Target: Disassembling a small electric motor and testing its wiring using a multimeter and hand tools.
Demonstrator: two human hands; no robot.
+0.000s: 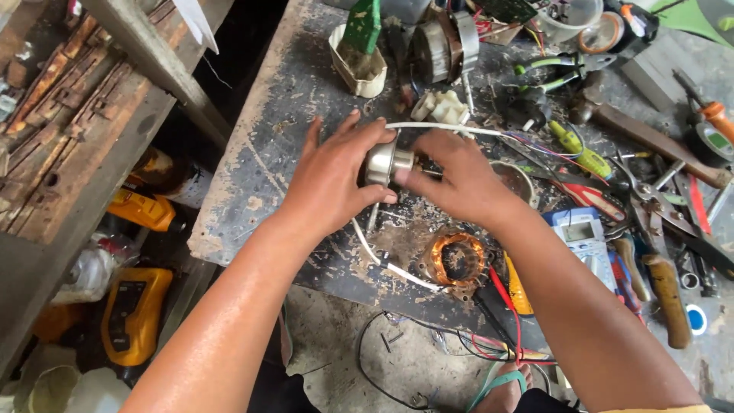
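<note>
Worn, paint-flaked surface [252, 176] carried a crowd of repair clutter, seen from above. Left hand [332, 180] was wrapped over the side of a small metal motor part [380, 162], fingers curled round it, holding it just above the surface near the middle. Right hand [459, 183] met it from the other side, fingertips pinched together on the part's stub end; exactly what they pinched was hidden, possibly a shaft or bush.

White wires [428, 127] ran from behind the part toward the right. Another white lead [382, 264] trailed down to a copper stator [457, 258] lying just below the hands. A multimeter [585, 237] sat right of the stator, beside red-handled pliers [596, 197] and a wooden-handled tool [667, 294]. A larger motor [447, 42] and a cream cup [355, 65] stood at the far edge. Yellow tool [131, 310] lay on the floor, lower left.

Judgement: step in hand looked like fitting or pulling a piece at the part's end, both hands engaged. Next move would call for a steady left grip while the right twisted or pulled straight along the axis, keeping the wires clear.
</note>
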